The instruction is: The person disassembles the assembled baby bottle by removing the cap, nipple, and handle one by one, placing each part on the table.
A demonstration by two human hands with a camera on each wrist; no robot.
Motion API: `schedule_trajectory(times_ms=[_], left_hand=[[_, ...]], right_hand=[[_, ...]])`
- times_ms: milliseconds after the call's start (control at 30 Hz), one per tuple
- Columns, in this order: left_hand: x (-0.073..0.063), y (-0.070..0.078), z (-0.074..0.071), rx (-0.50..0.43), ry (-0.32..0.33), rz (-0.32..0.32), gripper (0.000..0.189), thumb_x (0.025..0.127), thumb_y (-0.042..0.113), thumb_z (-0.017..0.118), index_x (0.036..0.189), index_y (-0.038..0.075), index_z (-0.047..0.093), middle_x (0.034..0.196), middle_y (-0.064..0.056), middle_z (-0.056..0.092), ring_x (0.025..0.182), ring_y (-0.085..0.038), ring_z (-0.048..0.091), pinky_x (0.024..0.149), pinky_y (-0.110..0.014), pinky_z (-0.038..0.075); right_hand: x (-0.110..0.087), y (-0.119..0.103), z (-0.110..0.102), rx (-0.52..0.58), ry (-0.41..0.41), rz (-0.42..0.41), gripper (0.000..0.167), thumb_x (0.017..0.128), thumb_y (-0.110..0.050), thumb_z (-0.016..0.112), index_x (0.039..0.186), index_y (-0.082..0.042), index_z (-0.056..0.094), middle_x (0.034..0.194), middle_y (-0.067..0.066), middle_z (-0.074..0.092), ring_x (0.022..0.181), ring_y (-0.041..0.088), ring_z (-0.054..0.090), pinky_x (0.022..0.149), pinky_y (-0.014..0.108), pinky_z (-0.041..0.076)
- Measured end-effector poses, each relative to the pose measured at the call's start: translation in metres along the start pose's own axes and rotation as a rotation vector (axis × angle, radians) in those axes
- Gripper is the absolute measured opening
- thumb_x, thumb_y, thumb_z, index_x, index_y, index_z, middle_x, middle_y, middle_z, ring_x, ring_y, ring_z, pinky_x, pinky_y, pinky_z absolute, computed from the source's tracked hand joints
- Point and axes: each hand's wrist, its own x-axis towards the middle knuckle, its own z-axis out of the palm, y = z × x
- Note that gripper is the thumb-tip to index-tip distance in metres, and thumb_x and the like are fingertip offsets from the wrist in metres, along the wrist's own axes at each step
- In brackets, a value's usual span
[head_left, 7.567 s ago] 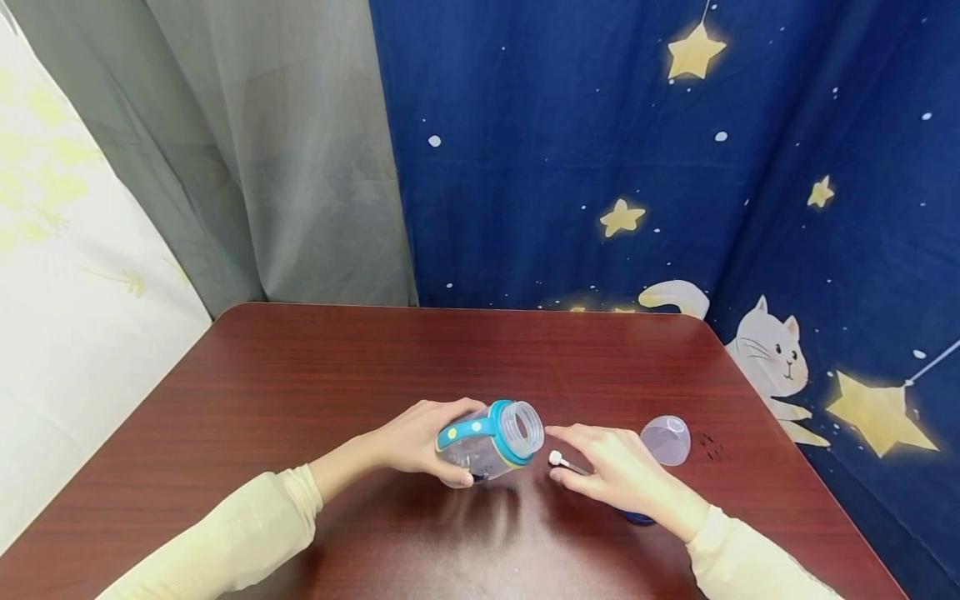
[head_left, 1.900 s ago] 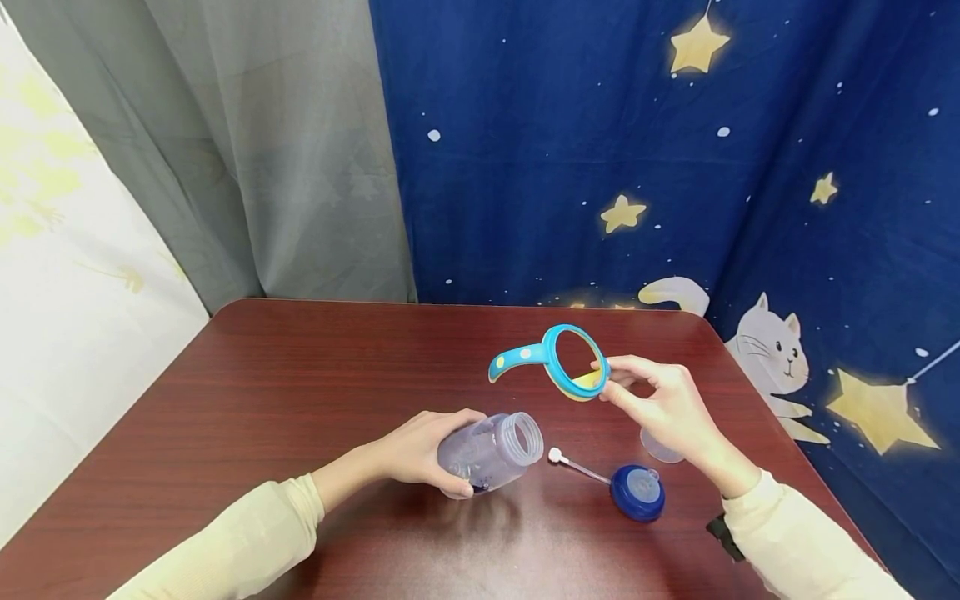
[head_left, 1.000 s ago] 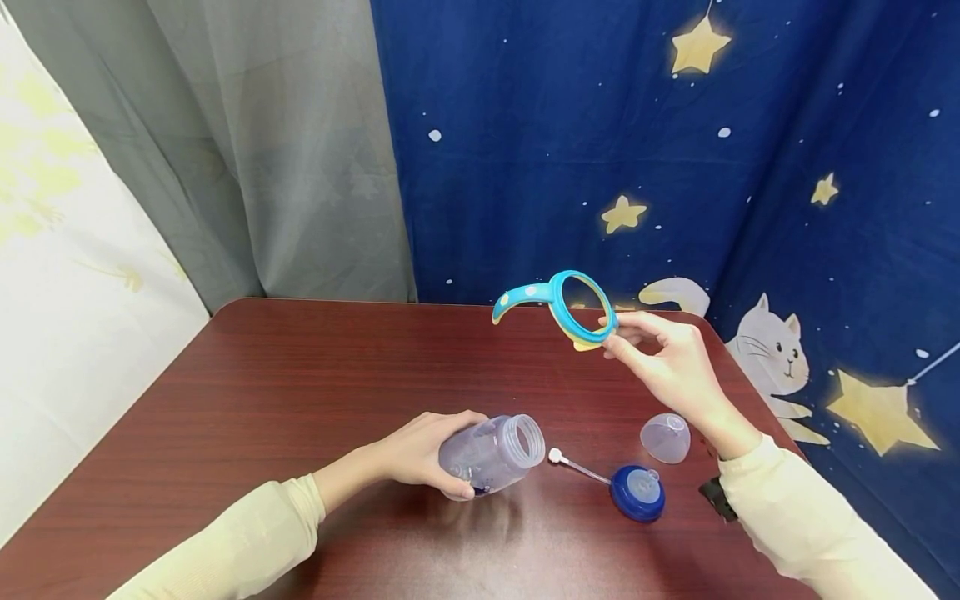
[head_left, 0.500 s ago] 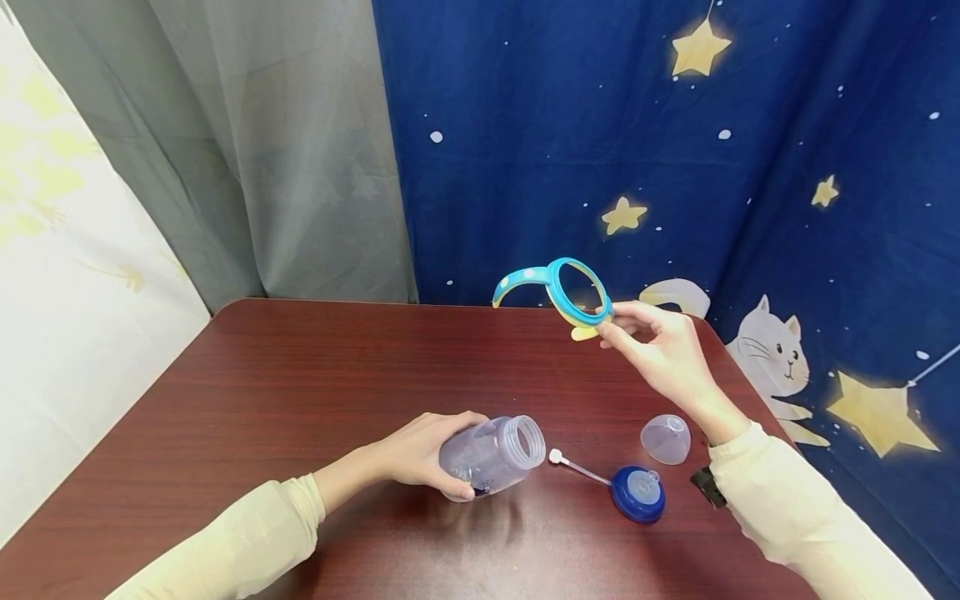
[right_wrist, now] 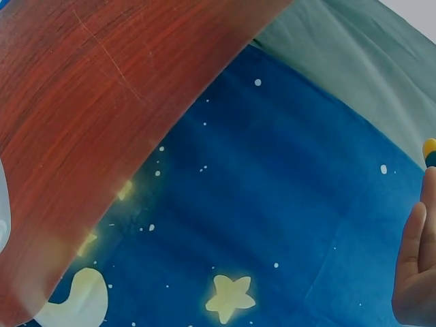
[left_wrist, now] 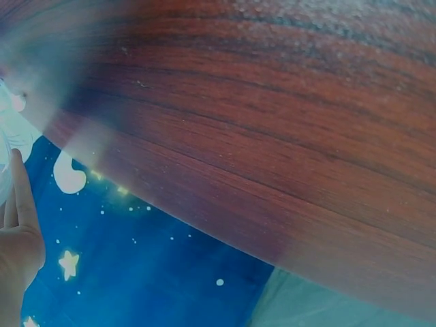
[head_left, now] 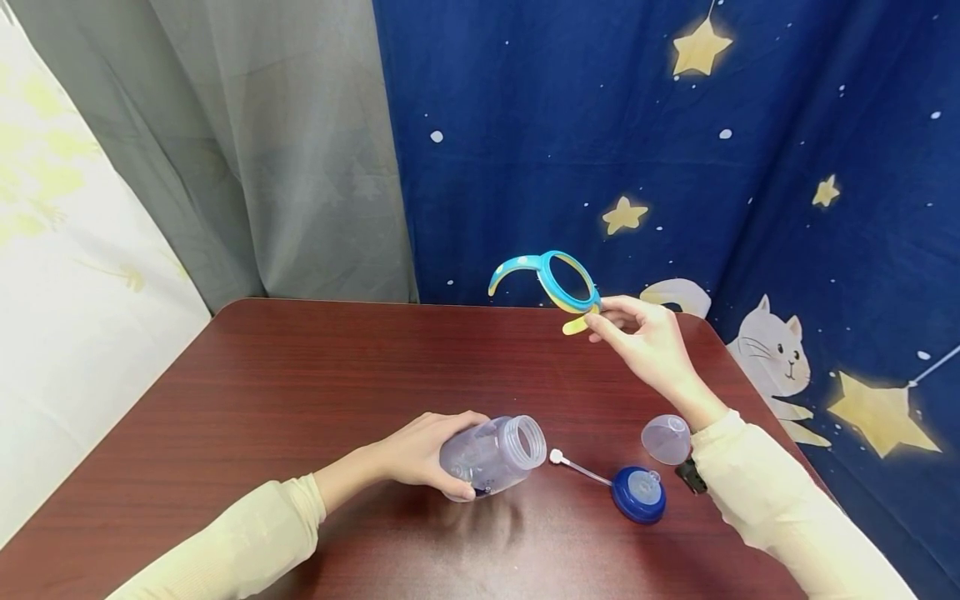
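My left hand [head_left: 426, 450] grips a clear baby bottle [head_left: 483, 457] tilted on its side, its threaded mouth uncapped and facing right. Raised over the far part of the table, my right hand [head_left: 647, 340] pinches a blue and yellow bottle handle ring [head_left: 572, 283] by its lower right edge; one curved handle points left. In the left wrist view, only part of the left hand [left_wrist: 20, 238] shows at the left edge, against a sliver of bottle. The right wrist view shows the right hand [right_wrist: 417, 262] at its right edge, with a small tip of the handle ring [right_wrist: 430, 153].
A blue bottle cap [head_left: 637, 495] with a teat and a straw ending in a white weight [head_left: 557, 456] lies right of the bottle. Behind it a clear dome cover [head_left: 667, 439] sits on the dark red table [head_left: 337, 367]. Curtains [head_left: 540, 150] hang beyond the table's far edge.
The handle ring, first around the bottle's neck, has come off in my right hand. It has risen up and away, then shifted slightly left. The left hand and bottle stay nearly still.
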Motion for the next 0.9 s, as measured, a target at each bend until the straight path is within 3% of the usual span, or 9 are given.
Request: schedule_trajectory(times_ms=[167, 467, 733, 900], left_hand=[[0.000, -0.001, 0.001, 0.000, -0.003, -0.003, 0.071, 0.062, 0.056, 0.068, 0.120, 0.024, 0.044, 0.097, 0.014, 0.056, 0.079, -0.001, 0.052, 0.065, -0.021, 0.042], [0.000, -0.001, 0.001, 0.007, 0.005, 0.004, 0.071, 0.062, 0.056, 0.069, 0.121, 0.024, 0.044, 0.097, 0.014, 0.056, 0.079, -0.001, 0.052, 0.065, -0.021, 0.042], [-0.001, -0.001, 0.001, 0.024, 0.011, 0.012, 0.072, 0.062, 0.056, 0.069, 0.121, 0.023, 0.044, 0.097, 0.013, 0.056, 0.079, -0.001, 0.052, 0.065, -0.020, 0.042], [-0.001, -0.001, 0.000, 0.015, 0.010, 0.019, 0.072, 0.062, 0.055, 0.069, 0.121, 0.023, 0.044, 0.098, 0.013, 0.056, 0.079, -0.001, 0.052, 0.065, -0.020, 0.042]], right_hand=[[0.003, -0.001, 0.004, -0.004, -0.005, 0.013, 0.018, 0.080, -0.007, 0.064, 0.096, 0.002, 0.063, 0.072, 0.010, 0.065, 0.065, 0.024, 0.062, 0.050, 0.023, 0.033], [0.010, 0.042, 0.020, 0.029, -0.048, 0.114, 0.030, 0.081, -0.031, 0.063, 0.098, -0.007, 0.065, 0.074, 0.000, 0.066, 0.067, 0.010, 0.062, 0.054, 0.026, 0.035], [0.011, 0.050, 0.029, 0.062, -0.070, 0.162, 0.029, 0.081, -0.028, 0.064, 0.096, -0.004, 0.065, 0.077, 0.010, 0.066, 0.065, 0.013, 0.063, 0.062, 0.029, 0.040], [0.011, 0.054, 0.033, 0.039, -0.091, 0.195, 0.026, 0.080, -0.025, 0.066, 0.094, -0.004, 0.065, 0.074, 0.008, 0.066, 0.062, 0.012, 0.062, 0.065, 0.032, 0.042]])
